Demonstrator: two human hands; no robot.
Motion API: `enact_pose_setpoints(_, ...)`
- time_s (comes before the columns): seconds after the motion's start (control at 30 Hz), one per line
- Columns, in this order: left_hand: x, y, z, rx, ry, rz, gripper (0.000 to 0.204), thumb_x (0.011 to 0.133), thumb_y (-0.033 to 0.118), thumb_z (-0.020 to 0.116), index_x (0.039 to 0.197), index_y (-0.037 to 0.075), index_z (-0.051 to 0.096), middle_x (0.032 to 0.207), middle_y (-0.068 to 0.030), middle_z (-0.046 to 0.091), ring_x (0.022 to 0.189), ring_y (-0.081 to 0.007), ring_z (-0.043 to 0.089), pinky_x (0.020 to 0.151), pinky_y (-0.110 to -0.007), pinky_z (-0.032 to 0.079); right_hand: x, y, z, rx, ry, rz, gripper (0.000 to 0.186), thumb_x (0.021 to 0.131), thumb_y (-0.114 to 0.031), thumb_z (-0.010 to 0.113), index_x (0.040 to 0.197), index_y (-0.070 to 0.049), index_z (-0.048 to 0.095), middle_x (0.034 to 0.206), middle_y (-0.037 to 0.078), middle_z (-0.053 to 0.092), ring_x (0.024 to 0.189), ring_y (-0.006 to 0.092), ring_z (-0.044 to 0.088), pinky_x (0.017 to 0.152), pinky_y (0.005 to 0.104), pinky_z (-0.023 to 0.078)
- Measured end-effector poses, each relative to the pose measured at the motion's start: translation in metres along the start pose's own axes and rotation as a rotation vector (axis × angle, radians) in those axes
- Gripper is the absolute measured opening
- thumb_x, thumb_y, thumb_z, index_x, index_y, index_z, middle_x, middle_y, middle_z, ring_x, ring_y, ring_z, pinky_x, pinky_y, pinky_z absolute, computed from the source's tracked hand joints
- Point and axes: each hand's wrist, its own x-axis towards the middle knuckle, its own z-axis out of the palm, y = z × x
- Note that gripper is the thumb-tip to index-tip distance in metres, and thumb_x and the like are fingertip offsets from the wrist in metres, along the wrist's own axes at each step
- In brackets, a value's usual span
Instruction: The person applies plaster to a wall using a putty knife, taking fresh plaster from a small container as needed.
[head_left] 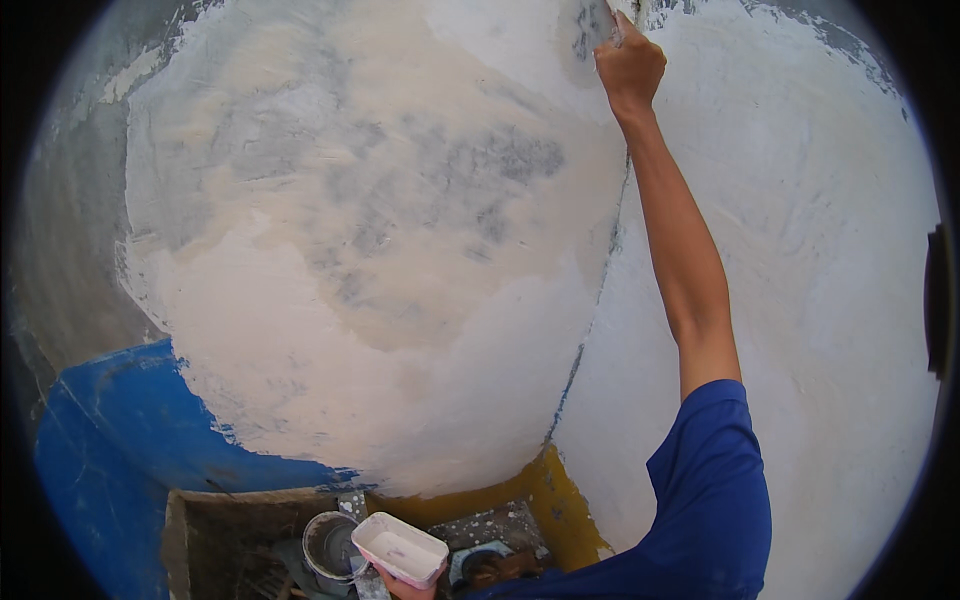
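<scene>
grey wall (80, 250) rises above blue paint (120, 410), with yellow paint (567, 500) further right.

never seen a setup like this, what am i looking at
There is no robot, just a person with bare hands. The one picture comes from a wide fisheye camera on their head, so straight edges bend. The right hand, raised high at the wall corner, grips what looks like a flat scraper. The left hand, mostly hidden, holds a white tub with pale paste inside. A round bucket is beside it. Pale, patchy coating covers much of the walls, with blue paint at lower left.
</scene>
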Motion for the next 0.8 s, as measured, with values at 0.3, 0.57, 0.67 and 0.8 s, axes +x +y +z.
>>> enact_pose_setpoints(0.3,0.0,0.0,-0.002,0.044,-0.036,0.013,0.073,0.091,0.067,0.037,0.148,0.022,0.033,0.15,-0.0067,0.038,0.135,-0.0381,0.037,0.108,-0.063,0.031,-0.05,-0.037,-0.034,0.407,0.038,-0.041,0.037,0.072,0.0,0.062,0.109,0.001,0.069,0.08,0.021,0.069,0.061,0.0255,0.069,0.06,0.0297,0.053)
enact_pose_setpoints(0.57,-0.001,-0.004,0.005,0.059,-0.043,0.012,0.073,0.09,0.068,0.039,0.147,0.023,0.034,0.151,-0.0049,0.037,0.136,-0.0369,0.036,0.109,-0.063,0.029,-0.063,-0.029,-0.042,0.314,-0.08,0.198,0.032,0.077,-0.001,0.06,0.108,0.001,0.068,0.065,0.018,0.063,0.05,0.0239,0.062,0.054,0.0318,0.049)
enact_pose_setpoints(0.67,0.003,-0.001,-0.007,0.014,-0.088,-0.029,0.073,0.09,0.069,0.039,0.147,0.023,0.034,0.151,-0.0049,0.037,0.136,-0.037,0.036,0.109,-0.063,0.03,-0.078,-0.064,-0.053,0.387,-0.08,0.061,0.032,0.077,-0.001,0.06,0.108,0.001,0.069,0.067,0.019,0.064,0.052,0.0237,0.063,0.055,0.031,0.049)
enact_pose_setpoints(0.8,0.008,0.002,-0.023,0.055,-0.068,0.046,0.075,0.089,0.07,0.039,0.147,0.023,0.034,0.151,-0.0055,0.037,0.135,-0.0379,0.036,0.108,-0.064,0.03,-0.038,-0.061,-0.056,0.55,0.009,0.244,0.031,0.077,-0.001,0.06,0.107,0.0,0.07,0.068,0.02,0.065,0.053,0.0289,0.064,0.055,0.0319,0.05)
